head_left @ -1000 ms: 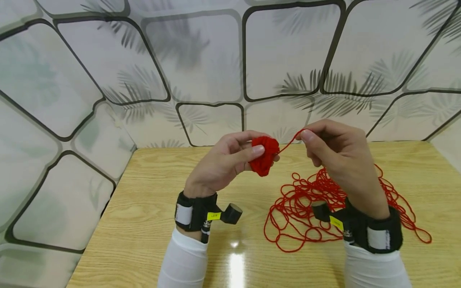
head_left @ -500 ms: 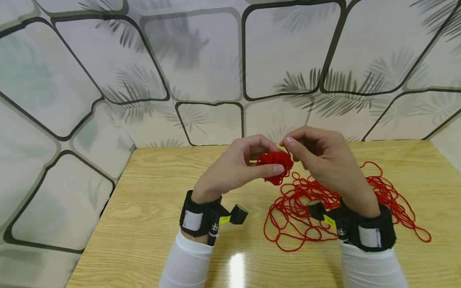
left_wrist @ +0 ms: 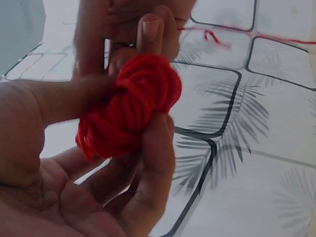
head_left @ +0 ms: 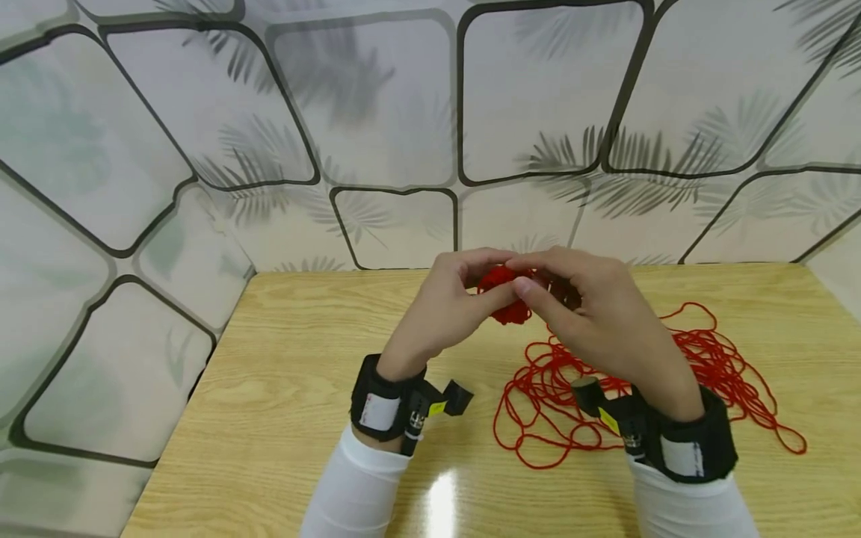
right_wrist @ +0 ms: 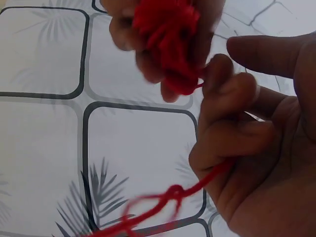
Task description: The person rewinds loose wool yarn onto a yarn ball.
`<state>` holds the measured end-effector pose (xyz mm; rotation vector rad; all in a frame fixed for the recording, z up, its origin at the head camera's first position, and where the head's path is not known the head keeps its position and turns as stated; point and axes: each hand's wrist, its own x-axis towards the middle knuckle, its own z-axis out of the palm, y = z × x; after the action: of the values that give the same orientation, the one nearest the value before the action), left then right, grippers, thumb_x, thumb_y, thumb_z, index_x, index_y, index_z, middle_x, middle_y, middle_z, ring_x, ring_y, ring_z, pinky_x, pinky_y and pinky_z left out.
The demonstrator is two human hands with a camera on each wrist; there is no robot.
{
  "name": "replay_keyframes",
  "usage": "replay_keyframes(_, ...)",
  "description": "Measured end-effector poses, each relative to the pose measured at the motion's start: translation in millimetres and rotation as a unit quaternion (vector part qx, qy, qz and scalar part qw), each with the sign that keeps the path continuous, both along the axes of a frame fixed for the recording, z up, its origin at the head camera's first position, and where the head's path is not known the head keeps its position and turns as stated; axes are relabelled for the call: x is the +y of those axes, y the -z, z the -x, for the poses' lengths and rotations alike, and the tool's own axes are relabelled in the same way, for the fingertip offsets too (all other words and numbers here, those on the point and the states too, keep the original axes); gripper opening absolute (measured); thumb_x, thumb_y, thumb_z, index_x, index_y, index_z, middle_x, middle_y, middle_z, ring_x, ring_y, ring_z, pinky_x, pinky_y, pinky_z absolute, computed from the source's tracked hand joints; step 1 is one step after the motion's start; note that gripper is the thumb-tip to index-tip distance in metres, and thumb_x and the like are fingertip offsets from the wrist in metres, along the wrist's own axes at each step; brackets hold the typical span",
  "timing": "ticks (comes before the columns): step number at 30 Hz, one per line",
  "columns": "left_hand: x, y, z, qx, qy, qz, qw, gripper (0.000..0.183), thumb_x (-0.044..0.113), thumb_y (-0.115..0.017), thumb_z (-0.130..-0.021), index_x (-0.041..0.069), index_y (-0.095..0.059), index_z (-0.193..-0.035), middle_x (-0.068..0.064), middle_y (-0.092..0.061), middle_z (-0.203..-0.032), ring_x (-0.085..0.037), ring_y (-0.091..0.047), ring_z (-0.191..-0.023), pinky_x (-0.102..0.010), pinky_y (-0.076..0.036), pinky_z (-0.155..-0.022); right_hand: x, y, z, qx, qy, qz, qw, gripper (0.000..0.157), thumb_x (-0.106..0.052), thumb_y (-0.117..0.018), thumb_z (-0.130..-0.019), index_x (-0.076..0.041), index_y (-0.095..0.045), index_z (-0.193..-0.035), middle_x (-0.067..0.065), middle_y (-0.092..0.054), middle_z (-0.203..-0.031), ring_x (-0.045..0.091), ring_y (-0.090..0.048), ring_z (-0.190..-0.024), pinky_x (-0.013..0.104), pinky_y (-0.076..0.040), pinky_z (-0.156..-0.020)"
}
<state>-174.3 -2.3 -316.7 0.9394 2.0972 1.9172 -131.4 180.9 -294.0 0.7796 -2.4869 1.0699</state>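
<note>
A small ball of red yarn [head_left: 506, 308] sits between the thumb and fingers of my left hand [head_left: 440, 310], held above the table. Wound strands cover the ball [left_wrist: 140, 101] in the left wrist view. My right hand [head_left: 595, 317] is close against its right side, thumb and forefinger near the left thumb. Curled fingers of that right hand [right_wrist: 247, 133] hold a strand of yarn [right_wrist: 210, 177], seen in the right wrist view. A small loop or knot [right_wrist: 175, 191] shows on the strand below the fingers. The far side of the ball is hidden in the head view.
A loose tangle of red yarn [head_left: 716, 357] lies on the wooden table [head_left: 269, 388], under and around the right forearm. Behind the table rises a wall [head_left: 383, 112] patterned with dark outlines and leaves. Each wrist wears a black strap with a camera.
My right hand has come left and slightly down from a drawn-out strand to the ball. The left hand moved a little right, and the ball turned in its fingers.
</note>
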Motion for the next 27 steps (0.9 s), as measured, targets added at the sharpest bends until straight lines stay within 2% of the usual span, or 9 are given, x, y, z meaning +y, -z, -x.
replay_keyframes(4,-0.5,4.7,6.9,-0.035,-0.046,-0.054,0.9969,0.029,0.024,-0.063,-0.087,0.009,-0.063,-0.111,-0.006,-0.064,-0.100,-0.021,-0.062,-0.087,-0.037,-0.051,-0.072,-1.8,-1.3,-2.1,0.008,-0.007,-0.025,1.000,0.023,-0.029,-0.053,-0.093,-0.022,-0.057,-0.115,-0.012,-0.055,-0.082,0.004,-0.045,-0.058,0.023,-0.039,-0.048)
replay_keyframes(9,-3.0,7.2,14.2,-0.099,-0.098,-0.133,0.9812,0.031,0.022,-0.065,-0.085,0.004,-0.060,-0.110,-0.012,-0.064,-0.102,-0.024,-0.062,-0.092,-0.038,-0.050,-0.079,-3.2,-1.0,-4.4,-0.009,-0.017,-0.013,1.000,0.025,-0.023,-0.056,-0.091,-0.021,-0.050,-0.115,-0.011,-0.052,-0.075,0.006,-0.046,-0.054,0.025,-0.037,-0.046)
replay_keyframes(14,-4.8,7.4,17.0,-0.116,-0.132,-0.164,0.9707,0.031,0.019,-0.066,-0.084,0.004,-0.060,-0.110,-0.012,-0.065,-0.104,-0.025,-0.062,-0.094,-0.039,-0.049,-0.081,-6.1,0.2,-3.2,-0.018,-0.029,0.006,0.999,0.035,-0.019,-0.057,-0.090,-0.021,-0.047,-0.124,-0.012,-0.055,-0.079,0.005,-0.050,-0.055,0.025,-0.038,-0.046)
replay_keyframes(21,-7.7,4.8,17.6,-0.143,-0.120,-0.190,0.9639,0.037,0.017,-0.066,-0.084,0.007,-0.057,-0.118,-0.013,-0.061,-0.112,-0.027,-0.061,-0.100,-0.039,-0.049,-0.083,-7.3,0.4,-1.8,-0.035,-0.041,0.037,0.998,0.037,-0.015,-0.057,-0.090,-0.020,-0.047,-0.125,-0.012,-0.058,-0.079,0.008,-0.050,-0.056,0.025,-0.042,-0.049)
replay_keyframes(24,-10.6,4.2,18.9,-0.147,-0.106,-0.197,0.9634,0.037,0.017,-0.065,-0.084,0.005,-0.057,-0.119,-0.015,-0.058,-0.114,-0.029,-0.059,-0.102,-0.040,-0.048,-0.084,-6.0,0.3,-1.1,-0.044,-0.037,0.045,0.997,0.034,-0.016,-0.056,-0.090,-0.020,-0.048,-0.123,-0.010,-0.058,-0.078,0.009,-0.049,-0.055,0.026,-0.043,-0.049)
replay_keyframes(27,-14.5,4.0,20.5,-0.167,-0.085,-0.220,0.9572,0.039,0.018,-0.065,-0.084,0.000,-0.056,-0.118,-0.018,-0.054,-0.116,-0.031,-0.056,-0.105,-0.040,-0.047,-0.087,-4.1,0.4,-0.1,-0.054,-0.027,0.050,0.997,0.027,-0.018,-0.056,-0.091,-0.020,-0.052,-0.118,-0.008,-0.058,-0.077,0.010,-0.049,-0.055,0.027,-0.043,-0.049)
